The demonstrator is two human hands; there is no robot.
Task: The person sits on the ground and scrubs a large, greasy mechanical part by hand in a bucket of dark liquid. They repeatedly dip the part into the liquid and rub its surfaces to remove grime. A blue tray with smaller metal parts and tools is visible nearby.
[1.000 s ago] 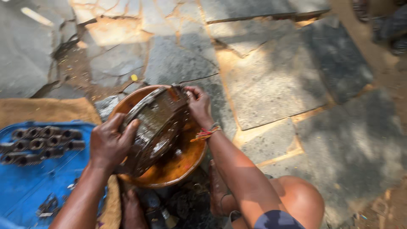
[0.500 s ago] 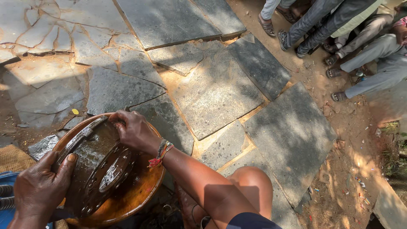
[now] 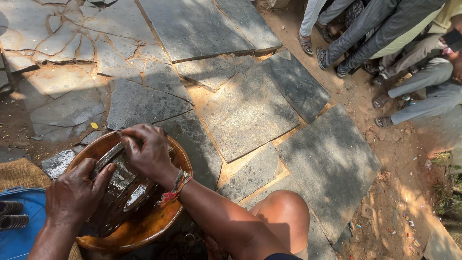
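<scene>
item: round metal machine part (image 3: 122,190), dark, wet and oily-looking, with a ring-shaped rim and a shiny inner disc. location: lower left of the frame, standing on edge inside an orange-brown basin (image 3: 144,231) holding murky liquid.

left hand (image 3: 74,195): lower left, fingers spread and curled over the near rim of the part, grasping it.

right hand (image 3: 149,154): just above, fingers closed over the far upper rim, grasping it; a red and multicoloured thread band (image 3: 175,188) sits on the wrist.

handling, by judgement: looks heavy and stiff, steel or iron; the wet film likely makes it slippery. best taken by the outer rim on opposite sides, both hands, as here; the inner disc offers poor purchase.

surroundings: blue tray (image 3: 21,228) with dark coil springs (image 3: 12,214) at the lower left edge; burlap sacking (image 3: 19,173) beside it; cracked grey stone paving (image 3: 240,110) across the middle; seated people's legs and sandals (image 3: 385,53) at upper right.
</scene>
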